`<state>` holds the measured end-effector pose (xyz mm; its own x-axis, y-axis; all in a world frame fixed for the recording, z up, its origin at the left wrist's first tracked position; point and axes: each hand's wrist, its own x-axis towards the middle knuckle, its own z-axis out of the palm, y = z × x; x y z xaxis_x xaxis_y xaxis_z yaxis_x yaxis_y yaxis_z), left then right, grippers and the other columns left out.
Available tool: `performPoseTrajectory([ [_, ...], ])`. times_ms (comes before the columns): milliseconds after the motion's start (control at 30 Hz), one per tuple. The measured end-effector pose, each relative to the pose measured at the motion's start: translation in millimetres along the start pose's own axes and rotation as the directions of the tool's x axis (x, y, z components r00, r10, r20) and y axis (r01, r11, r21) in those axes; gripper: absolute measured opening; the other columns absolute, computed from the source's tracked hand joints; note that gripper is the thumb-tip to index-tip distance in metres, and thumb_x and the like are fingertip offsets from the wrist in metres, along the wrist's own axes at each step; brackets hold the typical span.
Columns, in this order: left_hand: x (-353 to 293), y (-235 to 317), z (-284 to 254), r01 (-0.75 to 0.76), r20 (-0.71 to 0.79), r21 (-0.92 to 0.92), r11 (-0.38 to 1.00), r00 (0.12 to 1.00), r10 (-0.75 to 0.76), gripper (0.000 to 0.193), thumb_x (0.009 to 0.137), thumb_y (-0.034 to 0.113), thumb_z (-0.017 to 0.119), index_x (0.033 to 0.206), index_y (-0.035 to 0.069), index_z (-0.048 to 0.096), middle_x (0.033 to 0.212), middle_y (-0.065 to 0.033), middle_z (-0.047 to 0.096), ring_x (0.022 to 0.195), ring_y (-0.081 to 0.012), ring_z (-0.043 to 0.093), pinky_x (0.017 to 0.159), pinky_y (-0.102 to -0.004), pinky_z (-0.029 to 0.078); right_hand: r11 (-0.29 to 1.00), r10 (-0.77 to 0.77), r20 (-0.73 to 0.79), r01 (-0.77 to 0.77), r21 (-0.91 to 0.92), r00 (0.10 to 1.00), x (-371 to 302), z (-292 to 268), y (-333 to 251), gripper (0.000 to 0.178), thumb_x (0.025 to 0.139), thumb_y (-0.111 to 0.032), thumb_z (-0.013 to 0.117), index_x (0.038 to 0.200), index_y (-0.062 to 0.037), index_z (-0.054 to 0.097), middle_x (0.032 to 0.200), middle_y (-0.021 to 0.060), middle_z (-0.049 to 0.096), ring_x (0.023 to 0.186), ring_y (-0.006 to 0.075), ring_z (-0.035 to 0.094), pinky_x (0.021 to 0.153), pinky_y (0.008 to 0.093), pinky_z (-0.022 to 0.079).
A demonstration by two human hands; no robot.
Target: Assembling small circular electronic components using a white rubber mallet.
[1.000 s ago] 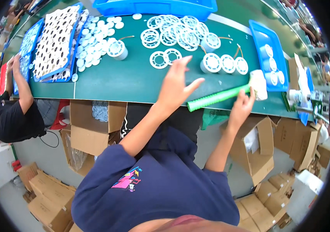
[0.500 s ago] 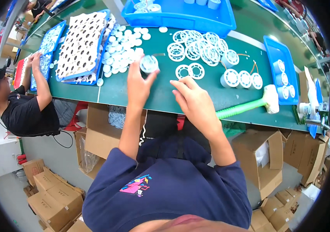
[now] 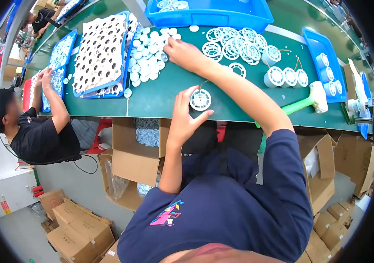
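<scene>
My left hand (image 3: 184,115) is closed around a white round housing (image 3: 200,101), thumb at its near side and fingers along its left. A slotted ring shows on its top face, and a thin brown wire sticks up from its far side. My right hand (image 3: 186,53) reaches across to the pile of small white discs (image 3: 145,59). Its fingers are curled at the pile's right edge beside a tilted disc; what lies between the fingertips is hidden. Loose white slotted rings (image 3: 238,44) lie heaped to the right, partly behind my right forearm.
Several wired housings (image 3: 289,77) stand at right, by a green-handled mallet (image 3: 317,97) and a blue tray (image 3: 326,50). A large blue bin (image 3: 213,18) sits at the back. Hole-patterned white trays (image 3: 99,50) are stacked left; a co-worker (image 3: 38,118) sits beyond. Open cartons (image 3: 136,164) stand below the table.
My left hand has brought the housing nearer to me and to the right; its slotted face now shows. My right hand has crossed leftward and away to the disc pile. The view has shifted slightly.
</scene>
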<state>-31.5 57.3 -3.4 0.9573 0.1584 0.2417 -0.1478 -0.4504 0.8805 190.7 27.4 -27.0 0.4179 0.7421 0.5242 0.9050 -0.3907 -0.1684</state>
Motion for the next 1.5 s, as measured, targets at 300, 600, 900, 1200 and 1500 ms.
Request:
performPoseTrajectory([
  [300,2,-2,11,0.082,0.017,-0.122,0.989,0.997,-0.081,0.071,0.077,0.017,0.089,0.138,0.004,0.056,0.124,-0.0146,0.065,0.116,-0.0333,0.062,0.100,-0.0415,0.049,0.949,0.238,-0.085,-0.212,0.234,0.968,-47,-62,4,0.017,0.098,-0.007,0.060,0.113,-0.0007,0.064,0.108,0.0149,0.064,0.080,0.0261,0.071,0.074,0.0413,0.058],
  [600,3,-1,25,-0.064,-0.145,0.122,0.991,0.986,0.081,0.075,0.073,0.016,0.089,0.139,0.006,0.055,0.123,-0.0140,0.068,0.112,-0.0352,0.065,0.094,-0.0446,0.053,0.821,0.344,-0.040,-0.279,0.498,0.938,-129,-138,-88,0.015,0.089,0.001,0.066,0.104,-0.0001,0.068,0.102,0.0121,0.065,0.088,0.0317,0.064,0.074,0.0397,0.055],
  [900,0,1,22,-0.054,-0.138,0.146,0.988,0.988,0.074,0.070,0.074,0.015,0.088,0.136,0.006,0.056,0.125,-0.0150,0.067,0.113,-0.0356,0.065,0.093,-0.0441,0.054,0.981,0.176,-0.155,-0.161,0.104,0.972,-139,-120,-95,0.031,0.083,-0.005,0.075,0.113,0.0025,0.069,0.122,0.0121,0.069,0.101,0.0288,0.066,0.089,0.0368,0.056],
  [1200,1,0,21,-0.041,-0.121,0.152,0.987,0.991,0.059,0.070,0.075,0.020,0.089,0.136,0.005,0.057,0.123,-0.0140,0.068,0.112,-0.0344,0.065,0.093,-0.0441,0.052,0.932,0.362,-0.216,-0.347,0.104,0.907,-132,-133,-81,0.023,0.089,-0.002,0.068,0.112,0.0007,0.069,0.115,0.0149,0.071,0.109,0.0346,0.066,0.092,0.0439,0.055],
  [1500,3,2,12,-0.100,-0.099,-0.135,0.986,0.991,0.087,0.042,0.089,0.008,0.075,0.130,0.004,0.065,0.129,-0.0141,0.066,0.119,-0.0267,0.063,0.102,-0.0378,0.049,0.793,0.609,0.053,-0.605,-0.075,0.791,-158,-155,-22,0.020,0.092,-0.008,0.069,0.111,-0.0008,0.068,0.106,0.0148,0.067,0.090,0.0335,0.066,0.077,0.0419,0.057],
])
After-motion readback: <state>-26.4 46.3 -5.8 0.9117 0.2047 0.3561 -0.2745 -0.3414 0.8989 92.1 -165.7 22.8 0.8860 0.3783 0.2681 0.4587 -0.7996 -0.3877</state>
